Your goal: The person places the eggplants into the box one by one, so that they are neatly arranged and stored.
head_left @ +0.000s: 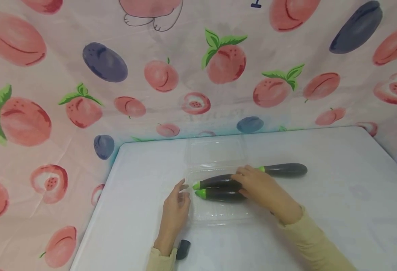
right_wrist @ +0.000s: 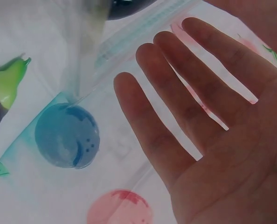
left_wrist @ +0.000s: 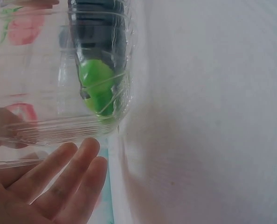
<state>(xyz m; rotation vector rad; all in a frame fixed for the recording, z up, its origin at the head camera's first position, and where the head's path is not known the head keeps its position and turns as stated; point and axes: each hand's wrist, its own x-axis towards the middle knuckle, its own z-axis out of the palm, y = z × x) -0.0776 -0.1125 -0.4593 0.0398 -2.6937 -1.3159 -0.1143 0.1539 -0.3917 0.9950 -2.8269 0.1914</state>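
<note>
Two dark eggplants lie side by side in the base of a clear plastic clamshell box (head_left: pixel 218 216): an upper eggplant (head_left: pixel 217 181) and a lower eggplant (head_left: pixel 222 194), green stem ends to the left. My right hand (head_left: pixel 257 186) lies over their right ends, hiding them. In the right wrist view its fingers (right_wrist: pixel 162 102) are extended and spread. At the box's left edge, my left hand (head_left: pixel 177 207) has relaxed fingers close to the wall; whether they touch it I cannot tell. Through that wall a green stem end (left_wrist: pixel 99 86) shows in the left wrist view.
Behind my right hand a third eggplant (head_left: pixel 286 170) lies on the white table (head_left: pixel 337 195), outside the box. The box's clear lid (head_left: pixel 215 151) is folded back toward the fruit-patterned cloth (head_left: pixel 185 75). A small black object (head_left: pixel 183 249) sits by the left cuff.
</note>
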